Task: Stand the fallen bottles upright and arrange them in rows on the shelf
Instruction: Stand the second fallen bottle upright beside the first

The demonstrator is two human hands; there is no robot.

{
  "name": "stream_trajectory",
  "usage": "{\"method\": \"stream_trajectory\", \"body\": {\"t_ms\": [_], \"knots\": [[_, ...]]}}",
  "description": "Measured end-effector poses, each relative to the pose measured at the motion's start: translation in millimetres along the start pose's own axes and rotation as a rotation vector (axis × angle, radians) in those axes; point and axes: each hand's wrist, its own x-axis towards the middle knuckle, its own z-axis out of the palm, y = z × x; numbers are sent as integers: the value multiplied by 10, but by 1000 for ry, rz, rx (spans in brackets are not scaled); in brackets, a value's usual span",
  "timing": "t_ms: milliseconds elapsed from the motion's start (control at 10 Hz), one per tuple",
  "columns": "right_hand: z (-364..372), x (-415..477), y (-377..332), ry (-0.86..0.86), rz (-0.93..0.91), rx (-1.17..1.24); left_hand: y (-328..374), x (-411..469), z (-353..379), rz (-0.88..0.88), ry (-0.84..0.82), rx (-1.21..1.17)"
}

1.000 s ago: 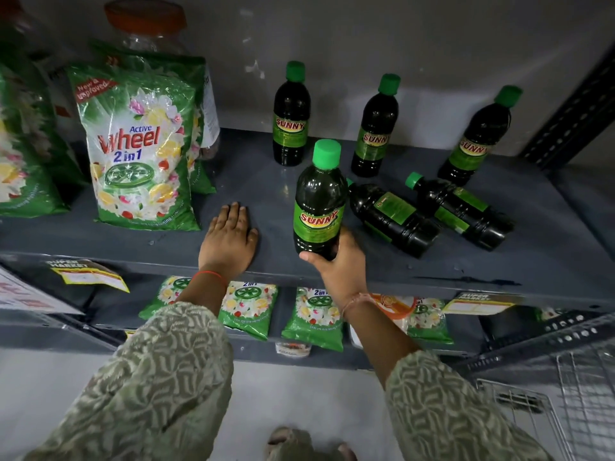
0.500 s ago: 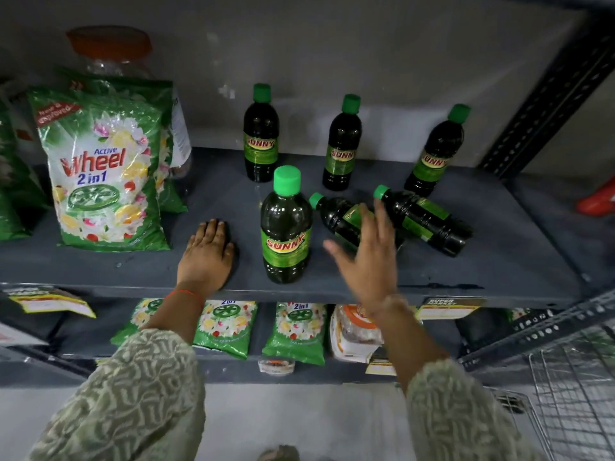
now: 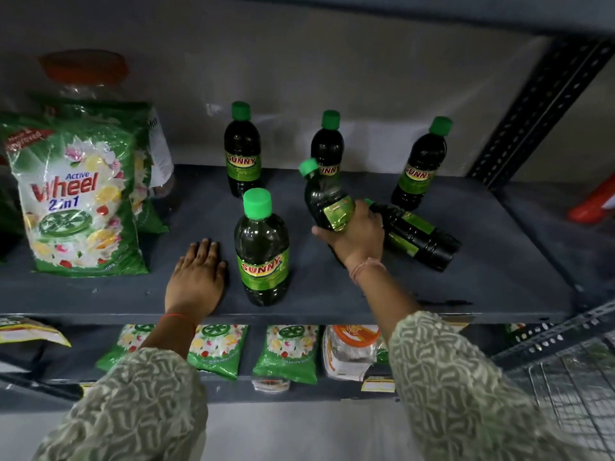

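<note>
Dark bottles with green caps and "SUNNY" labels sit on a grey shelf (image 3: 332, 304). Three stand upright along the back: left bottle (image 3: 242, 151), middle bottle (image 3: 327, 144), right bottle (image 3: 421, 164). A fourth upright bottle (image 3: 262, 247) stands near the front edge. My right hand (image 3: 357, 237) grips the lower body of a tilted bottle (image 3: 324, 197), its cap pointing up and left, its base off the shelf. Behind that hand one fallen bottle (image 3: 416, 234) lies on its side. My left hand (image 3: 196, 277) rests flat on the shelf, left of the front bottle.
A green "Wheel" detergent bag (image 3: 76, 201) stands at the shelf's left, with an orange-lidded jar (image 3: 86, 74) behind it. Small green packets (image 3: 286, 352) hang on the shelf below. A perforated black upright (image 3: 539, 104) borders the right side; a wire basket (image 3: 572, 377) is at lower right.
My right hand let go of the front upright bottle, reached right, and took hold of one fallen bottle, which now tilts upward off the shelf. My left hand stayed flat.
</note>
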Motion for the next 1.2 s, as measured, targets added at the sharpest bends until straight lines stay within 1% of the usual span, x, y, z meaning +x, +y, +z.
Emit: {"method": "stream_trajectory", "body": {"t_ms": [100,200,300,400,500,600,700,800,900,1000,1100,1200], "knots": [[160,-41,-80,130,109,394,-13,5,9,-1,-6,9],[290,-95,-82,167,149,574,-16,18,13,-2,-11,7],[400,-126,-37,217,114,581,-15,16,14,-5,-10,6],[411,-162,-6,195,135,495,-11,2,16,-4,-13,4],[351,-168,99,170,50,498,-9,2,6,-7,-11,2],[294,-197,176,84,12,554,-5,3,2,-8,-13,-2],[312,-235,144,49,11,481,-10,0,6,-8,-12,-5],[350,-209,112,70,43,336,-23,9,6,-3,-9,-4],[325,-155,196,29,76,461,-23,5,6,2,-3,0],[234,-102,327,-163,150,617,-20,9,4,-4,-2,-3],[184,-5,464,-358,117,648,-18,5,-1,-9,-2,-7],[108,-11,464,-443,104,673,-6,1,2,-8,-6,-5]]}}
